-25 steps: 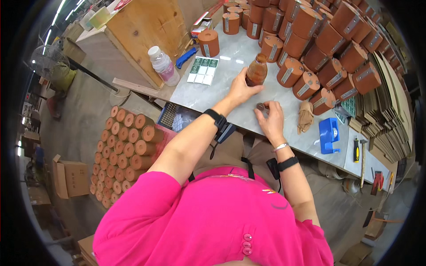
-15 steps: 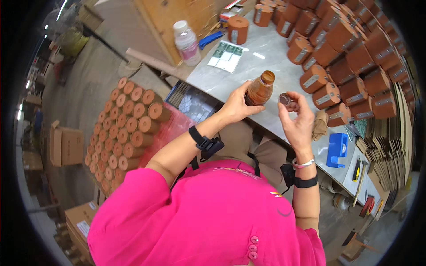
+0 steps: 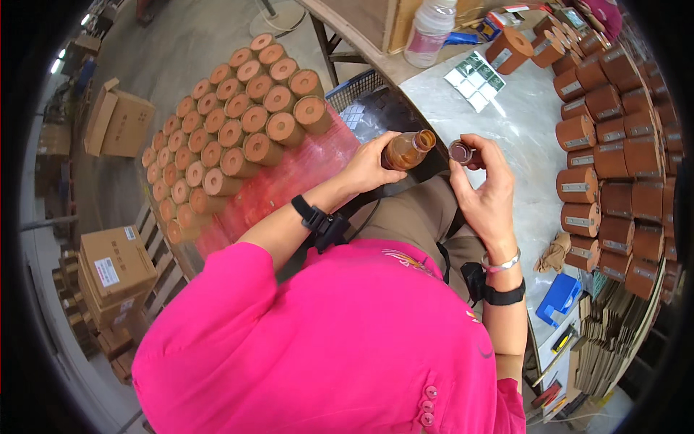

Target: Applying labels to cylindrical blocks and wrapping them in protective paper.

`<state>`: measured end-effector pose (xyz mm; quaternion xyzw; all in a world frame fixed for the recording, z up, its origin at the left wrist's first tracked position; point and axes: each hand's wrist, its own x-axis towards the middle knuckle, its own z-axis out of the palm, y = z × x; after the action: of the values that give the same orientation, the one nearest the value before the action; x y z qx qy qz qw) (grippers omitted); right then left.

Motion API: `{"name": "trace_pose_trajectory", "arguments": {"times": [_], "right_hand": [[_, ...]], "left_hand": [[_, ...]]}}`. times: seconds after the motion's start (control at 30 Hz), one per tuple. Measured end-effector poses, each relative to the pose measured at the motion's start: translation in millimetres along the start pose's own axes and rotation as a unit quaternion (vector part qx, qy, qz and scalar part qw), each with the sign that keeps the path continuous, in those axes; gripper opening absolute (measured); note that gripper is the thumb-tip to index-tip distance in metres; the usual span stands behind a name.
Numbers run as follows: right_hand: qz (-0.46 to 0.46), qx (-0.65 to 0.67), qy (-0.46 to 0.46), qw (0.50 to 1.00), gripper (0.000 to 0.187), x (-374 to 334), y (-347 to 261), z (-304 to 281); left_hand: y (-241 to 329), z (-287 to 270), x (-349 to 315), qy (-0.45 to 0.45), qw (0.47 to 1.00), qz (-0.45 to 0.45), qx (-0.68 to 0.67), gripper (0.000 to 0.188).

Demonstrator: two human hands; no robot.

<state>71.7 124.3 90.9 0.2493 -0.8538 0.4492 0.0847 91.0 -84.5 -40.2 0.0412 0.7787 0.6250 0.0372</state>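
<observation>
- Left hand: fingers and thumb wrapped around the body of a brown bottle.
- Brown bottle: held just off the table's near edge, above the lap; leaning, with its uncovered mouth toward the right hand.
- Right hand: thumb and fingers pinching a dark round cap.
- Cap: positioned just beside the bottle mouth, apart from it, hollow side visible.
- Table: grey top.
- Left end of the table: a clear plastic bottle with a white and pink label; a blue-handled tool next to it; a sheet of green and white squares; a single brown cylinder near the sheet.
- Far side of the table: stacked cylinders bearing metal strips.
- Right end of the table: a crumpled brown cloth touching or just beside the stack (contact cannot be determined); a blue dispenser; a yellow and black tool; flat cardboard pieces.
- Left of the person: a red surface carrying rows of upright cylinders with central holes.
</observation>
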Motion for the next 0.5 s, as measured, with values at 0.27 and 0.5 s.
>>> {"name": "trace_pose_trajectory", "arguments": {"times": [0.27,0.5], "right_hand": [[-0.010,-0.021,-0.065,0.998,0.030,20.8,5.7,28.8],[-0.014,-0.047,-0.100,0.994,0.031,32.8,1.4,32.0]], "left_hand": [[-18.3,-3.7,7.5,0.019,1.000,-0.003,0.009,0.067],[-25.0,-6.9,13.1,0.031,0.999,0.014,0.022,0.067]]}}
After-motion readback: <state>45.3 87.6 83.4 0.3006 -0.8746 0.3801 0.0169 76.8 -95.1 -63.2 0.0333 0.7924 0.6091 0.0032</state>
